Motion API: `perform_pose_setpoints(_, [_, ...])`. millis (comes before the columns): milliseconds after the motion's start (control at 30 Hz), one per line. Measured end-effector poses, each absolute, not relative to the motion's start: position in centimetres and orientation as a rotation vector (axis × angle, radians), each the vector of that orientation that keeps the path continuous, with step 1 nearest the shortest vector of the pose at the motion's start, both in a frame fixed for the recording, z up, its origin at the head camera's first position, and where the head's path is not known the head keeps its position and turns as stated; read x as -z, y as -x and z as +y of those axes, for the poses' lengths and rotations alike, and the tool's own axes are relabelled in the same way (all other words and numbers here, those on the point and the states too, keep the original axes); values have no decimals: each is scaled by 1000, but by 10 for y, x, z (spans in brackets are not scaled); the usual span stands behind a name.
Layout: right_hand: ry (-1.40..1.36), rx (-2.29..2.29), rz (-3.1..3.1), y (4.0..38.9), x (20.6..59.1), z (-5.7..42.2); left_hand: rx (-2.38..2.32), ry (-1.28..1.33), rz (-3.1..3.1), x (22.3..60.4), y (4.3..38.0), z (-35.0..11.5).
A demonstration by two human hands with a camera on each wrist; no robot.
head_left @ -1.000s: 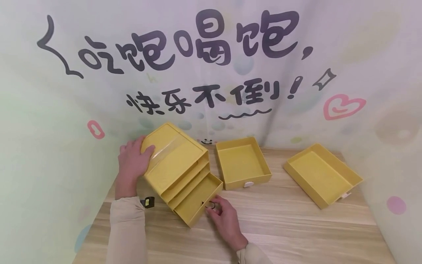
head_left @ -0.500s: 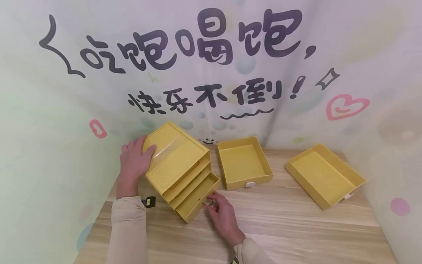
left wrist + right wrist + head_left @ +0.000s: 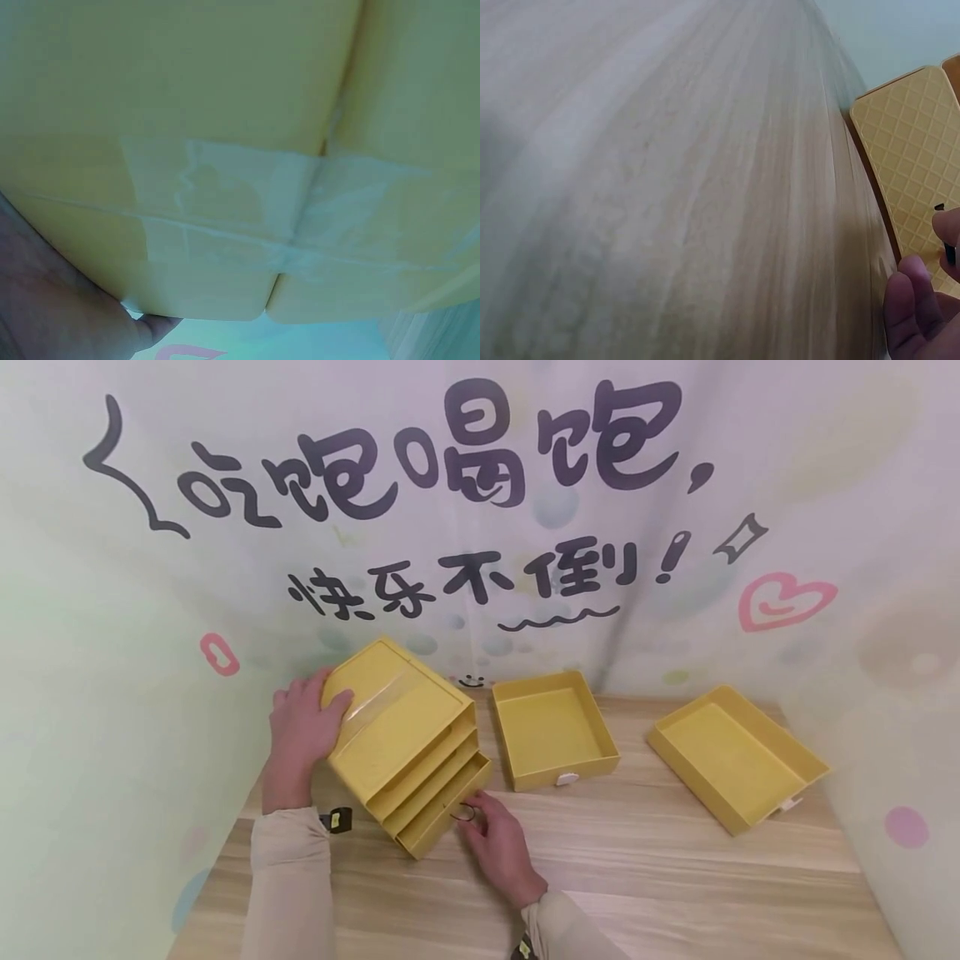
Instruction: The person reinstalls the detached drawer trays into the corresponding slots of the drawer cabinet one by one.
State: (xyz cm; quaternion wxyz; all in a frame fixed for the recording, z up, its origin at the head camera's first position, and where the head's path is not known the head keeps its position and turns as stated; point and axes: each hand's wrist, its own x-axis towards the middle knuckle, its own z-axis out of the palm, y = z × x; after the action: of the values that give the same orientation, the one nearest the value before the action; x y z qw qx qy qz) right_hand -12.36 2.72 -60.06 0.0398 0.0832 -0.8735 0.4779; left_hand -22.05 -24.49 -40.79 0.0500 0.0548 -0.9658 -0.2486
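On the wood-grain tabletop [image 3: 675,893], by the left hand [image 3: 303,718] the yellow drawer cabinet [image 3: 397,718] is gripped, apparently for bracing, while at its part-open bottom drawer [image 3: 431,837] a black ring [image 3: 463,819] is pinched by the right hand [image 3: 501,847], near two loose drawers [image 3: 555,727] [image 3: 738,760].

Getting soft, diffuse brightness in the head view, washing out towards pale on the backdrop [image 3: 825,452]. Catching thin streaky glare on the clear tape [image 3: 381,697] atop the yellow cabinet [image 3: 408,735]. Stretching somewhat at the edges, wide-angle fashion. Running dimmer and blue-green in the left wrist view, flattening contrast, picking up milky reflections on tape. Bowing the tabletop [image 3: 705,187] grain in the right wrist view, smearing and darkening leftward; showing soft brown shade beside the patterned drawer front [image 3: 907,150].
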Motion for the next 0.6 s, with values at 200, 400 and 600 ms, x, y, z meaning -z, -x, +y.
perform_pose_setpoints(200, [-265,-1398,-2703,126,600,21,752,-167,-2947,408,221,-246])
perform_pose_setpoints(400, [-255,-1402,-2726,130,599,17,748,-163,-2953,409,222,-246])
perform_pose_setpoints(600, [-267,-1382,-2712,132,599,15,741,-169,-2949,411,224,-246])
